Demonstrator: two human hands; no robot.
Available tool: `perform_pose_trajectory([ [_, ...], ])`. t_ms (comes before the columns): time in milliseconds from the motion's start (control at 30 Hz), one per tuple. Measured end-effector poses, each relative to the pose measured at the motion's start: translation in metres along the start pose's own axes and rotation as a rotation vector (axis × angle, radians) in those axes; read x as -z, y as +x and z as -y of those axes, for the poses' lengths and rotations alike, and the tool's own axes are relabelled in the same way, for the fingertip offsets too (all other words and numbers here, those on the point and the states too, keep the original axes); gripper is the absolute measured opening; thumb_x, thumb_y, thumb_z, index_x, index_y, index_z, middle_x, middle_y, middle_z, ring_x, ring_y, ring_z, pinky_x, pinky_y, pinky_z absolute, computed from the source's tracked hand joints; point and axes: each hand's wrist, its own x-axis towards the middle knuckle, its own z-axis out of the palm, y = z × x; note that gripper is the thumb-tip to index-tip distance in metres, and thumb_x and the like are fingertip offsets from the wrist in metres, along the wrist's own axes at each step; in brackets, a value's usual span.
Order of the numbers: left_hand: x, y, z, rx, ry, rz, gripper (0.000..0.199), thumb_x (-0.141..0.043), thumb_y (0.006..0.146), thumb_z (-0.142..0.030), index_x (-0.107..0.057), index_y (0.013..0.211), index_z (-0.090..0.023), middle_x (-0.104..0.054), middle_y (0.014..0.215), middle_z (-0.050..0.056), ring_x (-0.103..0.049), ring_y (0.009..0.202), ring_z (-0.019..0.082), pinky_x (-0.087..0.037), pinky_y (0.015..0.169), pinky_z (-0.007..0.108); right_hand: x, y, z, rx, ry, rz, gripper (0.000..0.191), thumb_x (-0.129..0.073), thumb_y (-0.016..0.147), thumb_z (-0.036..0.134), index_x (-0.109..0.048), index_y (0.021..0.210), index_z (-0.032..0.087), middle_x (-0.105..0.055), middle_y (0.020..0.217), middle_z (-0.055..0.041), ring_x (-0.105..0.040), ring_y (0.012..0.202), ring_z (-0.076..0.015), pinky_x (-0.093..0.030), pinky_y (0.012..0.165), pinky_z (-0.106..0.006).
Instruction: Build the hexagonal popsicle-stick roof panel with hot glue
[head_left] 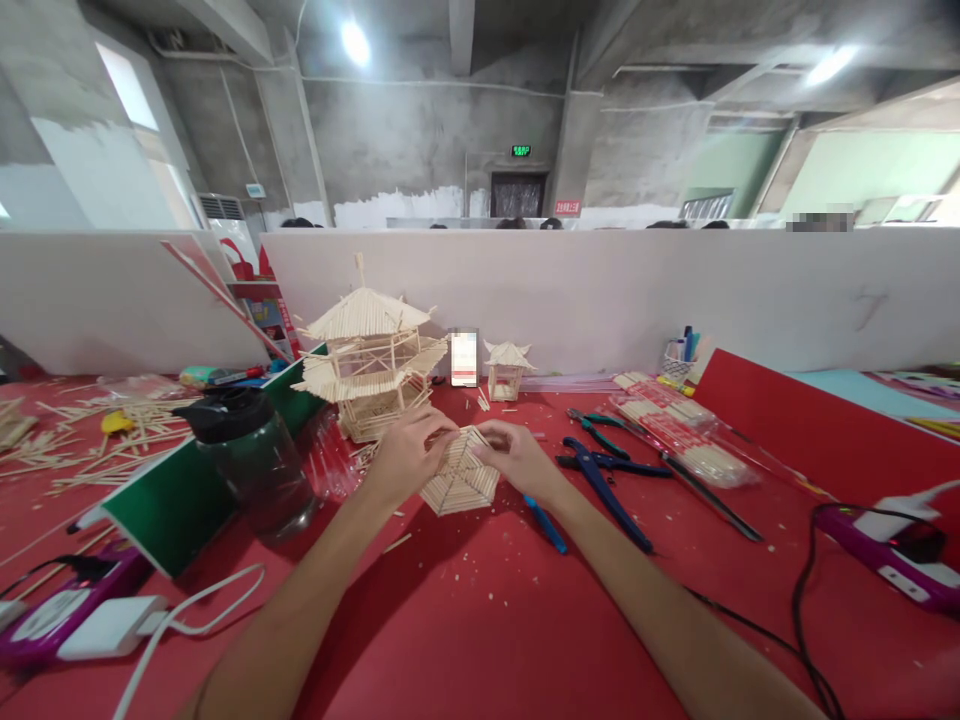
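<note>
A web-like polygonal piece made of thin wooden sticks (pixel 460 484) is held just above the red table, in the middle of the view. My left hand (pixel 417 448) pinches its upper left edge, and my right hand (pixel 516 455) pinches its upper right edge. Behind my left hand stands a large tiered stick pavilion (pixel 369 365). A small stick pavilion (pixel 508 371) stands farther back, beyond my right hand, with a lit phone (pixel 464 358) upright to its left.
A dark water bottle (pixel 255 470) and green board (pixel 176 505) stand left, near loose sticks (pixel 71 440). Right lie a blue cutter (pixel 607 490), green-handled pliers (pixel 604 436), bagged sticks (pixel 686 435) and a black cable (pixel 799 600). A blue pen (pixel 546 525) lies by my right forearm.
</note>
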Motion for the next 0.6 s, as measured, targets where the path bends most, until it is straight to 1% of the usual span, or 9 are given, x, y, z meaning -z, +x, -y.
perform_pose_trajectory([
  [167,-0.0033,0.0,-0.0002,0.006,-0.047,-0.027,0.02,-0.058,0.089,-0.034,-0.072,0.084,-0.02,-0.068,0.084,0.005,-0.061,0.084,0.019,-0.045,0.081,0.032,-0.0003,0.0001,-0.0018,-0.002,0.005,-0.014,0.025,-0.066,0.076,0.034,-0.066,0.093,0.017,-0.071,0.095,-0.0065,-0.067,0.087,-0.0189,-0.051,0.08,-0.034],
  [333,-0.0057,0.001,-0.0013,0.091,-0.159,-0.06,0.026,-0.061,0.087,-0.041,-0.071,0.077,-0.019,-0.068,0.079,0.005,-0.06,0.079,0.019,-0.046,0.079,0.033,0.0012,-0.0003,-0.0007,0.006,0.008,-0.01,0.025,-0.066,0.076,0.035,-0.066,0.093,0.017,-0.071,0.093,-0.0057,-0.067,0.086,-0.0187,-0.051,0.08,-0.033],
  [467,-0.0095,0.0009,0.0004,0.127,-0.219,-0.094,0.022,-0.066,0.083,-0.038,-0.071,0.075,-0.019,-0.066,0.074,0.004,-0.059,0.075,0.018,-0.045,0.075,0.031,0.0015,-0.0005,0.0003,0.005,0.021,-0.006,0.025,-0.065,0.077,0.036,-0.066,0.094,0.017,-0.071,0.091,-0.005,-0.067,0.085,-0.0187,-0.051,0.079,-0.033],
  [600,-0.011,0.0002,-0.0003,0.114,-0.211,-0.095,0.021,-0.065,0.083,-0.038,-0.072,0.077,-0.02,-0.067,0.075,0.003,-0.059,0.075,0.017,-0.045,0.075,0.031,0.0011,-0.0002,0.0,0.013,0.012,-0.019,0.026,-0.065,0.077,0.037,-0.064,0.094,0.018,-0.071,0.091,-0.0042,-0.066,0.087,-0.0189,-0.051,0.08,-0.033],
])
